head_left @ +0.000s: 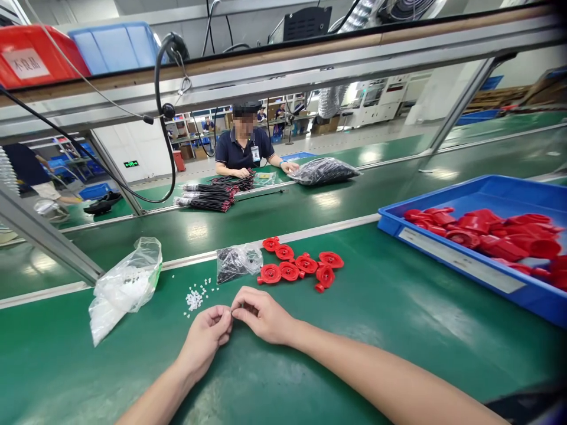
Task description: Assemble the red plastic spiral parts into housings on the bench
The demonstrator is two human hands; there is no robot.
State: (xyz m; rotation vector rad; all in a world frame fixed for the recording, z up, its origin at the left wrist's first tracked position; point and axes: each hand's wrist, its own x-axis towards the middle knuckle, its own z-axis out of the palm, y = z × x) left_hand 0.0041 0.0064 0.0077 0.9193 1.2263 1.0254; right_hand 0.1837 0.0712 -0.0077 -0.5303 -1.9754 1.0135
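Observation:
My left hand (208, 336) and my right hand (262, 314) meet fingertip to fingertip over the green bench (354, 330). Both are closed in a pinch; a tiny dark bit shows between them, too small to name. Just beyond my left hand lies a scatter of small white plastic pieces (194, 299). A clear bag of small black parts (233, 262) lies beyond my fingers. To its right are several round red plastic housings (289, 271), laid out in loose rows. At the left a clear bag (126, 289) holds more white pieces.
A blue tray (443, 251) with red plastic parts (481, 227) stands at the right. Across the bench sits a co-worker (243, 144) beside bundles of black wires (208, 196) and a dark filled bag (325, 171). A black cable (157, 112) hangs from the overhead shelf (266, 79).

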